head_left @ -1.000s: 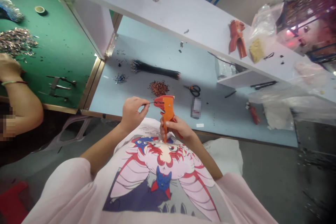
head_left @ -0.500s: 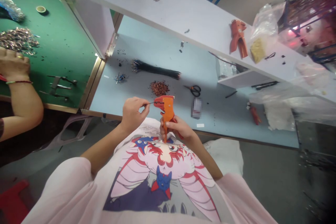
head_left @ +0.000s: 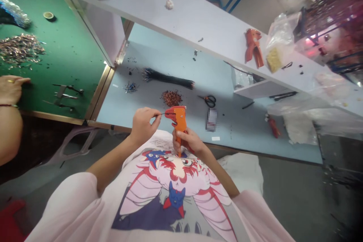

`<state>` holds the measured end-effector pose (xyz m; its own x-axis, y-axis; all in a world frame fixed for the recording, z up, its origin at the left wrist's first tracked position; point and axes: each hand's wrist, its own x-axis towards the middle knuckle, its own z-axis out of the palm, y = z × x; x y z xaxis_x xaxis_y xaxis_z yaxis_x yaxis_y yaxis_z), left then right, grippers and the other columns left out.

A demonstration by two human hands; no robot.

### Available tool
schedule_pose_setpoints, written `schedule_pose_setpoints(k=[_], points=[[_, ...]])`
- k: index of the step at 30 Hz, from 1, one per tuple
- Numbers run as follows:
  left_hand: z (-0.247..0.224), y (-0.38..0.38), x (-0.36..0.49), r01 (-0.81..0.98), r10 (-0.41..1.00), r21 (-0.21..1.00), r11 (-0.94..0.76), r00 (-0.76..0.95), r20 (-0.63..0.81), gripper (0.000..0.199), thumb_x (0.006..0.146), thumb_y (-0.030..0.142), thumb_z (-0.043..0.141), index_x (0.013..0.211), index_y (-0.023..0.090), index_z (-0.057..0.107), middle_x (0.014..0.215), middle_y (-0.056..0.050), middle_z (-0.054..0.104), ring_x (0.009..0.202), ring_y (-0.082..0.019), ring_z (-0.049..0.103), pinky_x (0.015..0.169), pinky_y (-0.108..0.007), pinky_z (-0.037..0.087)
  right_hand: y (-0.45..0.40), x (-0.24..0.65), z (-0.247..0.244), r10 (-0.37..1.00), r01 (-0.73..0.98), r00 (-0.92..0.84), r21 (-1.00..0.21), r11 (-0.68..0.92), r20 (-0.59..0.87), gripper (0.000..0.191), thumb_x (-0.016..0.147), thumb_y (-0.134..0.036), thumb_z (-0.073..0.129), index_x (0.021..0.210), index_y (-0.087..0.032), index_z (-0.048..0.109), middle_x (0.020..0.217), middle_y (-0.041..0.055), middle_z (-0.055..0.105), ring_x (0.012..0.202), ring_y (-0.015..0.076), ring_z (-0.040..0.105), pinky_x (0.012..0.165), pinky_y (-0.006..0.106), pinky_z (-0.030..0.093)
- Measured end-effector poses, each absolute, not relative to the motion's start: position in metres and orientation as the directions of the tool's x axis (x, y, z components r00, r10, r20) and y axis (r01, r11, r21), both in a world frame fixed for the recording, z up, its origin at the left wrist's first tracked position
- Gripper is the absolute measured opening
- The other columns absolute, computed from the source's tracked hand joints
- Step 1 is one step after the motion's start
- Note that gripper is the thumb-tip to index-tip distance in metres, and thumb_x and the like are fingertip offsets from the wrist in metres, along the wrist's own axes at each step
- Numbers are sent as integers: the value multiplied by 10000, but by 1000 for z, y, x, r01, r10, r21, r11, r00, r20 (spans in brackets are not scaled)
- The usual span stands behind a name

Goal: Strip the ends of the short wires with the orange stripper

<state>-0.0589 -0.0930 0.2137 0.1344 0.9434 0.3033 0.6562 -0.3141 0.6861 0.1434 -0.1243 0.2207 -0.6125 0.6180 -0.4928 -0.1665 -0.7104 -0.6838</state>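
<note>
My left hand (head_left: pixel 145 124) pinches a thin dark wire (head_left: pixel 162 114) between thumb and fingers. The wire's far end reaches the red jaws of an orange wire stripper (head_left: pixel 179 118). Around the stripper's handles my right hand (head_left: pixel 187 140) is closed, holding the tool upright close to my shirt. Just beyond the jaws lies a heap of small copper-coloured bits (head_left: pixel 171 98). Further back, a long bundle of black wires (head_left: pixel 169 78) rests on the light blue table. Whether the jaws are clamped on the wire is too small to tell.
Scissors (head_left: pixel 210 101) lie right of the heap, with a blurred-out rectangular item (head_left: pixel 211 120) below them. A second orange wire stripper (head_left: pixel 254 48) sits on the white shelf (head_left: pixel 215 36). At the left green table (head_left: pixel 82 45), another person's hand (head_left: pixel 10 89) rests near metal pieces (head_left: pixel 21 50).
The view has shifted slightly. My hands keep their hold on wire and stripper. The other person's hand has drawn back from the pile of metal pieces toward the table's near edge.
</note>
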Motion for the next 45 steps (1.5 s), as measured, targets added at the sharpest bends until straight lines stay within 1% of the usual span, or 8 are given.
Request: schedule_pose_setpoints(k=[5, 8, 13, 20, 27, 34, 38, 45], points=[[203, -91, -59, 702, 957, 654, -282, 158, 244, 129, 834, 254, 512, 786, 199, 618, 757, -16, 656, 734, -167, 573, 723, -307, 389, -125, 143, 208, 592, -219, -569, -589, -778, -571, 371, 805, -489, 571, 659, -178, 432, 420, -97, 384, 288, 46, 304, 308, 191, 365], [186, -88, -58, 747, 974, 626, -225, 158, 162, 143, 836, 264, 498, 798, 200, 620, 777, -27, 665, 744, -180, 583, 714, -310, 386, -120, 145, 196, 572, -164, -602, -615, -771, -557, 399, 806, -565, 514, 749, -173, 470, 507, -52, 476, 366, 88, 440, 367, 235, 437], [156, -83, -63, 752, 997, 659, -19, 67, -47, 129, 815, 256, 490, 777, 211, 605, 761, -32, 679, 723, -188, 597, 647, -293, 385, -102, 157, 165, 660, 369, -417, -780, -505, -624, 488, 884, -586, 246, 912, -155, 475, 799, 86, 611, 700, 182, 627, 588, 310, 517], [161, -81, -69, 335, 945, 889, 313, -19, -326, 99, 770, 285, 537, 765, 188, 555, 692, -15, 699, 602, -133, 594, 590, -245, 423, -89, 184, 113, 827, 809, -42, -505, -301, -560, 317, 779, -302, 550, 1025, -117, 476, 1072, 187, 535, 1052, 302, 475, 856, 416, 369], [181, -86, -60, 400, 995, 912, 94, -27, -91, 108, 784, 286, 547, 759, 187, 584, 749, -10, 664, 766, -148, 590, 767, -280, 436, -102, 182, 94, 876, 928, -76, -356, -113, -476, 347, 698, -194, 637, 1029, -122, 561, 1155, 182, 514, 1100, 305, 414, 939, 415, 262], [189, -89, -51, 656, 976, 725, -210, 98, 194, 120, 812, 259, 529, 756, 192, 610, 762, -27, 652, 768, -174, 571, 758, -313, 402, -90, 147, 157, 971, 846, -162, -531, 46, -174, 361, 858, -274, 463, 1206, -178, 457, 1212, 117, 513, 1145, 234, 420, 956, 379, 323], [192, -91, -47, 685, 961, 675, -275, 168, 221, 123, 825, 249, 515, 766, 195, 609, 759, -32, 652, 775, -182, 571, 764, -322, 393, -86, 134, 191, 932, 645, -322, -682, 345, 168, 181, 873, -255, 474, 1027, -200, 550, 995, 100, 592, 992, 235, 494, 889, 393, 377], [188, -94, -71, 780, 974, 586, -222, 154, 164, 146, 839, 256, 490, 779, 196, 610, 768, -45, 655, 762, -202, 572, 741, -338, 378, -82, 146, 175, 949, 762, -278, -569, 310, 145, 212, 918, -234, 375, 826, -179, 558, 804, 98, 568, 836, 225, 491, 774, 365, 407]])
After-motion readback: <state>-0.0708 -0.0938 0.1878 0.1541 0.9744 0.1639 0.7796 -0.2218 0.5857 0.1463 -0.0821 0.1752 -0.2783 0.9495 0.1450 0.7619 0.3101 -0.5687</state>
